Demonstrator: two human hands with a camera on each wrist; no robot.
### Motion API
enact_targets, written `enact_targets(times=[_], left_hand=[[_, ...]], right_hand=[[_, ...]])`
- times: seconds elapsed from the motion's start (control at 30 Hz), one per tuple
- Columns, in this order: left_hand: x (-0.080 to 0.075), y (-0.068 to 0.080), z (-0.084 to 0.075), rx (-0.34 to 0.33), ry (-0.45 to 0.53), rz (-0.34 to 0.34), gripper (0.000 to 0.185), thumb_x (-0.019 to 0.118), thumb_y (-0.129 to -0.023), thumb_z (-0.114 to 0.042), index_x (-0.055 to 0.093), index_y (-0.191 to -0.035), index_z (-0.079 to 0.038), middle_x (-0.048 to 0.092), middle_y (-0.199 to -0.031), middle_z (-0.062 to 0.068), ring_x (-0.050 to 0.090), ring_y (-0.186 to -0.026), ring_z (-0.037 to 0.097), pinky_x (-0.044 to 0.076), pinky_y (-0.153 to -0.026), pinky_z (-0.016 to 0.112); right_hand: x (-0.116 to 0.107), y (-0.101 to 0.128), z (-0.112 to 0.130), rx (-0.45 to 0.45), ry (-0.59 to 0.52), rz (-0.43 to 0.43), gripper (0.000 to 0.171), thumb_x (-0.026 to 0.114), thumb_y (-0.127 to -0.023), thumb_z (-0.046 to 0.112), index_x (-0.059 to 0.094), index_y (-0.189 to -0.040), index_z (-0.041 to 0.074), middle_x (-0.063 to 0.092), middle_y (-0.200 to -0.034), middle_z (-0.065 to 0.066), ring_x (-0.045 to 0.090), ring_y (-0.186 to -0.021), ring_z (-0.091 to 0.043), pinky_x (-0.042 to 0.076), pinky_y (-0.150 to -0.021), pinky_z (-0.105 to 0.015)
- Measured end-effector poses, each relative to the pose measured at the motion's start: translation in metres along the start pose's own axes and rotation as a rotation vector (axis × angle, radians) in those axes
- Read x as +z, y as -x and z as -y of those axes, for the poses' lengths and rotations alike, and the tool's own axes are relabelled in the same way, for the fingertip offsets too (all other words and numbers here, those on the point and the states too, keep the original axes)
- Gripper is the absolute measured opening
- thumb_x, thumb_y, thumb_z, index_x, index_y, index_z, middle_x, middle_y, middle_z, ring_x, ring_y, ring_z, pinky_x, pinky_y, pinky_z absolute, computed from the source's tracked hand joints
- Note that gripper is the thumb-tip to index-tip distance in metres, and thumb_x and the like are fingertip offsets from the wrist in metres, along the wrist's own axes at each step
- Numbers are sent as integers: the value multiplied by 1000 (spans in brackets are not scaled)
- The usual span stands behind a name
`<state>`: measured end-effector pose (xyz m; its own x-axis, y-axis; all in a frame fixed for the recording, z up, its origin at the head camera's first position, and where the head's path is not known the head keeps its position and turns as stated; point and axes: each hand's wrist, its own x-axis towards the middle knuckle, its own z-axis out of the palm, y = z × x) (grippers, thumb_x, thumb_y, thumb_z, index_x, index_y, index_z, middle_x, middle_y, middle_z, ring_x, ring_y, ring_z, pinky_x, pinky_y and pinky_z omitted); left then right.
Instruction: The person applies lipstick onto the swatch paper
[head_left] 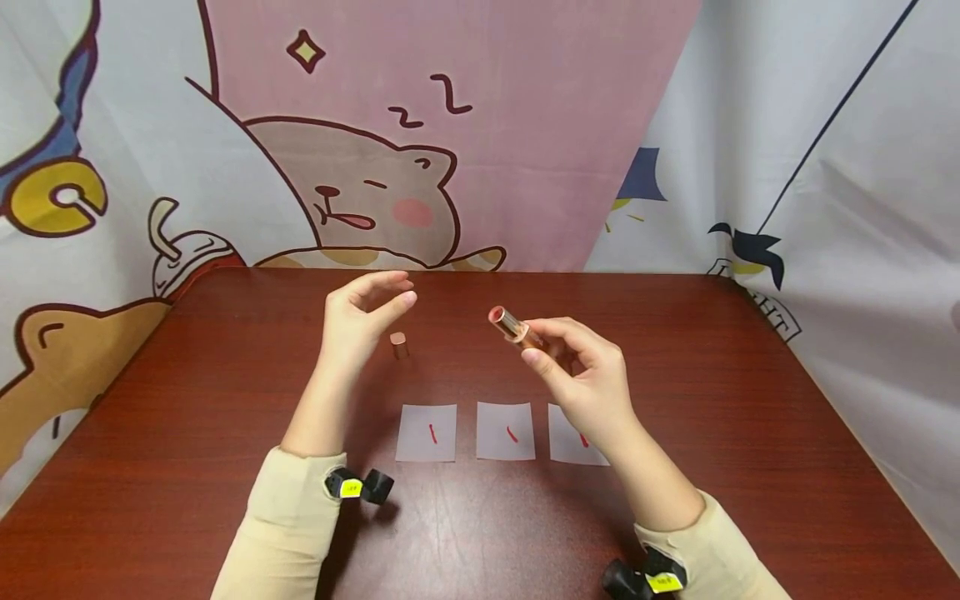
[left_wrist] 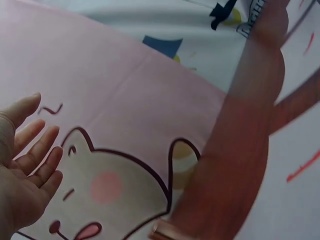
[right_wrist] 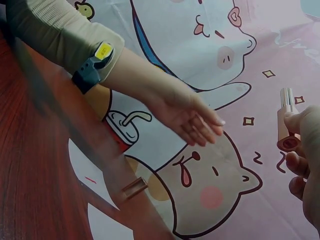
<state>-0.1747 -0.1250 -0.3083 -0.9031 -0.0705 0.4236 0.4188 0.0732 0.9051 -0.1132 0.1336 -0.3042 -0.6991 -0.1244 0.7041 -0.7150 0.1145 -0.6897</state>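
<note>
My right hand [head_left: 588, 379] pinches an uncapped lipstick [head_left: 510, 323] between thumb and fingers, above the table. The tube is gold and copper coloured, tilted with its open end toward the upper left. In the right wrist view the lipstick [right_wrist: 286, 117] points upward in the grip. My left hand [head_left: 360, 315] hangs in the air with relaxed fingers, holding nothing. The left wrist view shows that palm and its loosely spread fingers [left_wrist: 40, 152]. The lipstick's copper cap [head_left: 399, 346] stands on the table, just right of and below the left hand.
White paper squares lie in a row on the brown table [head_left: 480, 533]: a left one [head_left: 416, 446], a middle one [head_left: 495, 446] and a right one [head_left: 564, 446]. Each bears a short red stroke; my right forearm partly covers the right one. Behind hangs a cartoon-printed cloth [head_left: 540, 125].
</note>
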Motion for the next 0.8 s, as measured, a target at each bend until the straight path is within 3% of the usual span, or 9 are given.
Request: enact_targets(times=[0.2,0.47,0.7,0.8], left_hand=[[-8,-3,15,-57,-10,17,29,73,-83,-2,66,-110,7,67,-103,22,66,-91,13,50,-83,25],[-18,-5,32,-123,-89,55,31,72,-84,-3,66,-113,6,66,-106,25,64,-91,15,48,-79,20],[-18,1,22,-156,-186,93,29,69,-85,0,64,-112,11,65,-106,28,61,-92,25,45,-76,18],[-20,1,26,-177,-200,100,29,69,-86,-2,64,-112,11,65,-106,27,61,-95,28,45,-78,20]], right_hand=[[0,0,-1,-3,0,1,28,70,-76,-16,68,-102,-6,66,-87,-3,52,-62,-10,39,-48,-18],[0,1,-1,-6,-9,4,28,69,-76,-17,68,-102,-7,66,-87,-4,51,-63,-10,38,-47,-19],[0,0,0,-11,-7,6,29,69,-76,-18,68,-102,-7,66,-86,-3,50,-62,-10,37,-47,-19],[0,0,0,-13,-11,7,29,69,-76,-18,67,-102,-7,66,-86,-3,49,-61,-10,37,-46,-19]])
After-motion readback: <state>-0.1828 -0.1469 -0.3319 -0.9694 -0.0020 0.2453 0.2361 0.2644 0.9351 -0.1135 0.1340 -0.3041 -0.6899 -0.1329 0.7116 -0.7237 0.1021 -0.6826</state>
